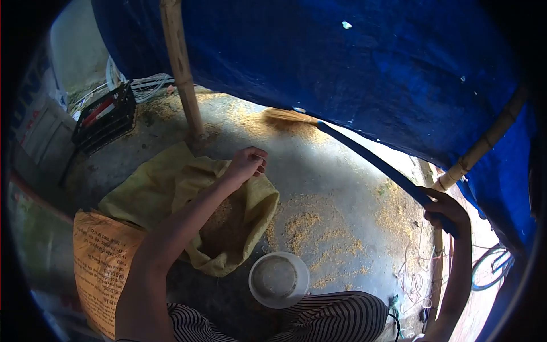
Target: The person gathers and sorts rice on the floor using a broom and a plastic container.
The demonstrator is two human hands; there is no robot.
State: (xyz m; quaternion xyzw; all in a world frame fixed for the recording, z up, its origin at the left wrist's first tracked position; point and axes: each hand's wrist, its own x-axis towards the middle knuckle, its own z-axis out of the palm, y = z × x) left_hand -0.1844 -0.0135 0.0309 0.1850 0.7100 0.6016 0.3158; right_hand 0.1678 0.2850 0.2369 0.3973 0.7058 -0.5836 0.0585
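My right hand [445, 208] is wrapped round the blue handle of a broom [370, 157]. The broom's straw bristles [288, 117] lie on the floor by the lower edge of the blue tarp. My left hand [249, 163] is above the rim of an open yellow sack [262, 202], its fingers curled; whether they hold anything is too small to tell. Brown material shows inside the sack. Between my knees and the sack stands a round whitish tub [279, 280]. Yellow grains [305, 225] are scattered over the concrete floor.
A blue tarp [342, 62] hangs across the front, with a bamboo pole [182, 68] at left and another [484, 142] at right. A black crate [105, 117] is at upper left. An orange printed sack [102, 268] stands at lower left. Thin cords [411, 280] lie at right.
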